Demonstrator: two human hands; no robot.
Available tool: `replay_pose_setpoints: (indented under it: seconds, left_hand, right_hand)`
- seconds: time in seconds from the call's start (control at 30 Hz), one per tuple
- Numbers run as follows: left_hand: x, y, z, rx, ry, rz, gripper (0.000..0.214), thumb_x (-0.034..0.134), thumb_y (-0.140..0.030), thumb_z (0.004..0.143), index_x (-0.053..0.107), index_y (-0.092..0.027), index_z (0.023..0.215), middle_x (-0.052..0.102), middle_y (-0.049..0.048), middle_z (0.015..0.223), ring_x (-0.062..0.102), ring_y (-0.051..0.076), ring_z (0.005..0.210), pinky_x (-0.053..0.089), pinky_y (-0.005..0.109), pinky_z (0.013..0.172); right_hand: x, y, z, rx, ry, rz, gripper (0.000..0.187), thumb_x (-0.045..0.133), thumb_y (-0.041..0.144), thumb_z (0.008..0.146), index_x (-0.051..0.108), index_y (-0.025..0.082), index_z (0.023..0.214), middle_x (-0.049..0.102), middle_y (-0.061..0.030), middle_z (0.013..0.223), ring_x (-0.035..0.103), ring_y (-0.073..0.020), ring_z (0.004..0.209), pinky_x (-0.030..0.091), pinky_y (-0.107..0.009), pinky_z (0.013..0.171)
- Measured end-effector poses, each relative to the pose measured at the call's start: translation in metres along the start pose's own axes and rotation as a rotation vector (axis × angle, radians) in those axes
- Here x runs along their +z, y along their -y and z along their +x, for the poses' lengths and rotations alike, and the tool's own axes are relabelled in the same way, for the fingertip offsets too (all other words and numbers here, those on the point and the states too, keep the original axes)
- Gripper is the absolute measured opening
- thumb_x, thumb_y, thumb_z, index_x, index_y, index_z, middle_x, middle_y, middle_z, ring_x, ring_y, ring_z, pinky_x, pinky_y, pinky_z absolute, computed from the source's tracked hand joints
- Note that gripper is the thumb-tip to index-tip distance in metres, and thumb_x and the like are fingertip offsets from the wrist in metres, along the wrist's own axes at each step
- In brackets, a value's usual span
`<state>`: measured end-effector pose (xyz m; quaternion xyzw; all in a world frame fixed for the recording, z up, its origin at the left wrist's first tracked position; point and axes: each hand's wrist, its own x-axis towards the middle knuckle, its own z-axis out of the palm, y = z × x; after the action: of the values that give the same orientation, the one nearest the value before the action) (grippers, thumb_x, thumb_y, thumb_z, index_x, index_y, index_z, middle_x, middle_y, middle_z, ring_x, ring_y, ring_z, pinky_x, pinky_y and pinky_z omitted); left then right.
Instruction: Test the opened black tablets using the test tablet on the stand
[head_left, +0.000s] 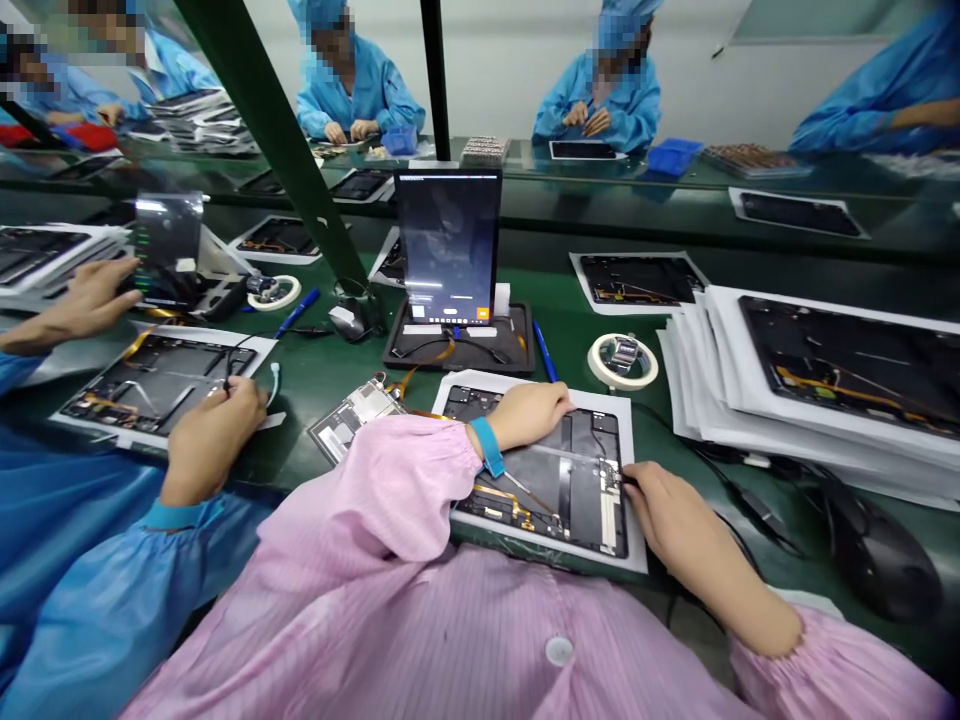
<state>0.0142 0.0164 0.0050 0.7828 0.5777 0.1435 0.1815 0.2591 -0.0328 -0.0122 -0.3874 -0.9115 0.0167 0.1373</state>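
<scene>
An opened tablet housing lies on a white sheet in front of me, with its inner parts, orange flex cables and a small circuit board showing. My left hand, a blue strap at its wrist, lies over the housing's far edge with fingers curled; what they hold, if anything, is hidden. At the right edge, my right hand pinches a black cable plug against the housing's side. A silvery screen-side part lies left of the housing, partly beside my sleeve. Behind stands a lit display in a dark holder.
To the right are a stack of tablet housings on white sheets, a black mouse and cables. A tape roll and blue pen lie behind. At left, a co-worker's hands handle another housing. A green post slants overhead.
</scene>
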Motion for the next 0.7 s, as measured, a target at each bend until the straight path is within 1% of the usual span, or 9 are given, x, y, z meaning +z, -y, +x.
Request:
replay_pose_setpoints:
  seconds: [0.1,0.17,0.23,0.3,0.37,0.43,0.5,0.6,0.7]
  left_hand:
    - [0.000,0.002,0.000,-0.001,0.002,-0.002,0.029,0.040,-0.038,0.097,0.062,-0.020,0.100,0.071,0.0057,0.096,0.066,0.023,0.088,0.048,0.032,0.076]
    - [0.001,0.003,-0.001,0.003,-0.002,-0.007,0.029,0.040,-0.039,0.097,0.062,-0.020,0.100,0.071,0.0053,0.097,0.066,0.022,0.088,0.047,0.031,0.075]
    - [0.002,0.004,-0.002,0.003,-0.010,-0.010,0.030,0.039,-0.039,0.097,0.062,-0.020,0.100,0.071,0.0054,0.097,0.066,0.022,0.088,0.047,0.031,0.074]
    - [0.003,0.005,-0.003,-0.005,-0.012,-0.011,0.030,0.039,-0.038,0.097,0.062,-0.020,0.100,0.071,0.0058,0.098,0.065,0.022,0.088,0.046,0.031,0.075]
    - [0.003,0.006,-0.003,-0.014,-0.006,-0.009,0.030,0.039,-0.038,0.097,0.063,-0.020,0.100,0.071,0.0060,0.098,0.065,0.022,0.088,0.046,0.031,0.075]
    - [0.003,0.006,-0.004,-0.013,0.006,-0.008,0.030,0.039,-0.037,0.097,0.063,-0.019,0.099,0.071,0.0061,0.096,0.065,0.022,0.087,0.045,0.031,0.075]
    - [0.002,0.006,-0.004,-0.010,0.013,-0.005,0.029,0.039,-0.037,0.097,0.063,-0.019,0.099,0.071,0.0059,0.096,0.065,0.022,0.087,0.045,0.031,0.074]
    - [0.001,0.005,-0.004,-0.011,0.012,0.004,0.029,0.039,-0.037,0.097,0.062,-0.019,0.098,0.070,0.0057,0.095,0.064,0.022,0.086,0.044,0.031,0.072]
    - [0.001,0.004,-0.004,-0.014,0.008,0.013,0.028,0.040,-0.037,0.097,0.062,-0.019,0.097,0.071,0.0054,0.094,0.064,0.022,0.085,0.043,0.030,0.071]
  right_hand:
    - [0.001,-0.007,0.000,0.020,0.072,0.035,0.026,0.032,0.025,0.097,0.057,0.017,0.098,0.062,-0.0079,0.081,0.062,-0.0231,0.071,0.048,-0.036,0.064]
    - [-0.002,-0.013,0.000,0.029,0.112,0.105,0.027,0.037,0.029,0.097,0.056,0.018,0.112,0.064,-0.0084,0.088,0.063,-0.0233,0.078,0.051,-0.036,0.068]
    - [-0.006,-0.018,-0.002,0.060,0.132,0.211,0.041,0.048,0.035,0.094,0.048,0.018,0.131,0.064,-0.0087,0.095,0.064,-0.0228,0.083,0.053,-0.037,0.074]
    - [-0.011,-0.018,-0.005,0.134,0.078,0.315,0.051,0.054,0.036,0.091,0.042,0.017,0.137,0.065,-0.0089,0.098,0.065,-0.0216,0.083,0.054,-0.036,0.076]
    - [-0.015,-0.016,-0.009,0.205,-0.036,0.347,0.038,0.052,0.033,0.092,0.051,0.018,0.128,0.066,-0.0084,0.097,0.065,-0.0207,0.085,0.055,-0.036,0.079]
    - [-0.018,-0.011,-0.012,0.208,-0.116,0.316,0.024,0.048,0.029,0.094,0.062,0.021,0.111,0.068,-0.0074,0.097,0.065,-0.0209,0.089,0.054,-0.038,0.084]
    - [-0.019,-0.007,-0.014,0.162,-0.118,0.291,0.024,0.045,0.026,0.096,0.067,0.022,0.106,0.069,-0.0065,0.096,0.064,-0.0205,0.090,0.052,-0.040,0.086]
    - [-0.020,-0.006,-0.015,0.099,-0.071,0.244,0.029,0.043,0.023,0.097,0.067,0.022,0.114,0.070,-0.0057,0.092,0.061,-0.0196,0.085,0.050,-0.039,0.082]
    - [-0.018,-0.008,-0.014,0.071,-0.036,0.128,0.028,0.045,0.023,0.097,0.069,0.021,0.113,0.070,-0.0052,0.088,0.056,-0.0199,0.081,0.045,-0.038,0.077]
